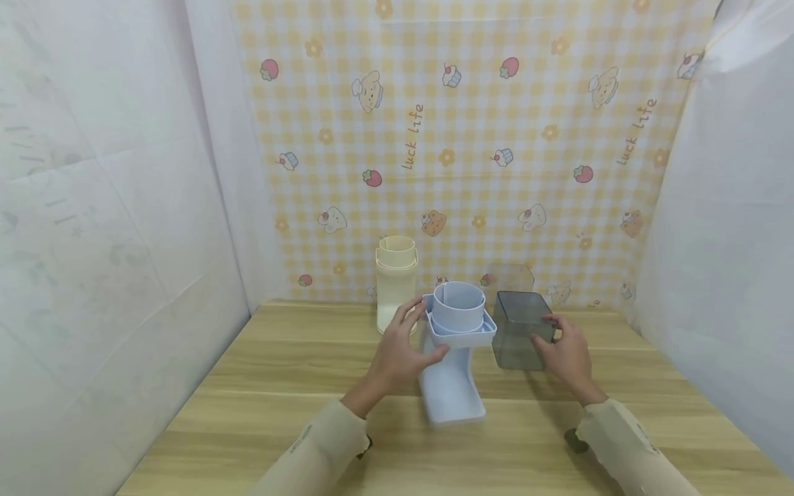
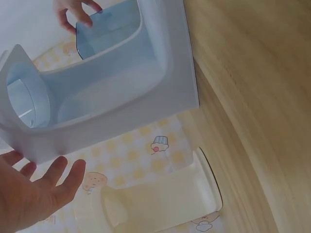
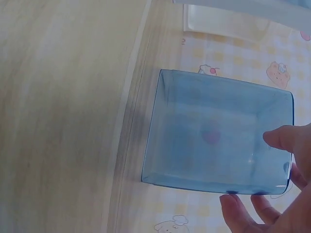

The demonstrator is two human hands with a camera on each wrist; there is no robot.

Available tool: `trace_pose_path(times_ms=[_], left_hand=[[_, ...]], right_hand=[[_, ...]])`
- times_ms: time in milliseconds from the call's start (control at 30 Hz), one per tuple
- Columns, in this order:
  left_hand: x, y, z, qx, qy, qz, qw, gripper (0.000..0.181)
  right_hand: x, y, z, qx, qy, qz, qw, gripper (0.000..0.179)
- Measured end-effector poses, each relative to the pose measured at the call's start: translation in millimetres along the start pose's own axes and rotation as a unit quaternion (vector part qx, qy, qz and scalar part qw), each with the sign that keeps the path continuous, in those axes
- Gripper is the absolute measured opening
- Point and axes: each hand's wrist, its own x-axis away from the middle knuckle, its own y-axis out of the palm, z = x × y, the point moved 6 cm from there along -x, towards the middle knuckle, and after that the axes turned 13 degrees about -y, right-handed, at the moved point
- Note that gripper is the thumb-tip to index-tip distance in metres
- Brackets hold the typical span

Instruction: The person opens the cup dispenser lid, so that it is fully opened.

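Note:
A light-blue plastic stand (image 1: 451,386) rises from a flat base to a square top with a round collar (image 1: 459,308). My left hand (image 1: 400,355) is beside that top, fingertips at its left edge and thumb near the front corner. In the left wrist view, the left hand's fingers (image 2: 57,170) are loosely spread along the stand's side. My right hand (image 1: 564,351) holds a see-through grey-blue square container (image 1: 524,337) by its right side. The right wrist view shows the thumb (image 3: 282,138) on one face and fingertips under another edge.
A cream stand (image 1: 395,289) with a round collar and thin handle stands behind, left of the blue one. A clear, colourless box (image 1: 513,275) shows behind the grey-blue container. A checked cloth (image 1: 459,138) hangs behind the wooden table (image 1: 279,413); white sheets flank both sides.

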Motion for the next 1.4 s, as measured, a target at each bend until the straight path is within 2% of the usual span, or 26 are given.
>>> trace_pose_path(times_ms=[333,500,633,700,833,1033,1300,1400], left_hand=[[-14.6,3.4,-3.8,-0.038,0.014,0.018,0.999,0.071],[-20.6,6.0,-9.3,-0.039,-0.019,0.017,0.9989,0.068],[-25.9,9.7,-12.7,-0.062,-0.042,0.016,0.9971,0.067],[-29.1,10.7,-12.8,-0.075,-0.043,0.022,0.996,0.065],[-35.9,11.4,-13.7,-0.087,-0.048,0.032,0.9946,0.061],[-48.2,16.4,-18.5,-0.095,-0.064,0.035,0.9928,0.06],[-63.7,16.1,-24.0,-0.109,-0.065,0.044,0.9909,0.058],[-69.2,16.2,-25.5,-0.123,-0.073,0.038,0.989,0.058]], right_hand=[[1.9,-9,-2,0.014,0.071,-0.003,0.9974,0.06],[2.4,-12,-11,0.006,0.066,0.007,0.9978,0.057],[4.6,-13,-17,-0.002,0.077,0.01,0.997,0.056],[5.5,-14,-20,-0.007,0.073,0.015,0.9972,0.054],[5.3,-16,-31,-0.028,0.038,0.04,0.9981,0.048],[5.9,-21,-45,-0.07,0.009,0.083,0.994,0.041],[10.0,-20,-63,-0.106,-0.008,0.086,0.9905,0.04],[11.2,-19,-67,-0.11,-0.013,0.089,0.9899,0.04]])
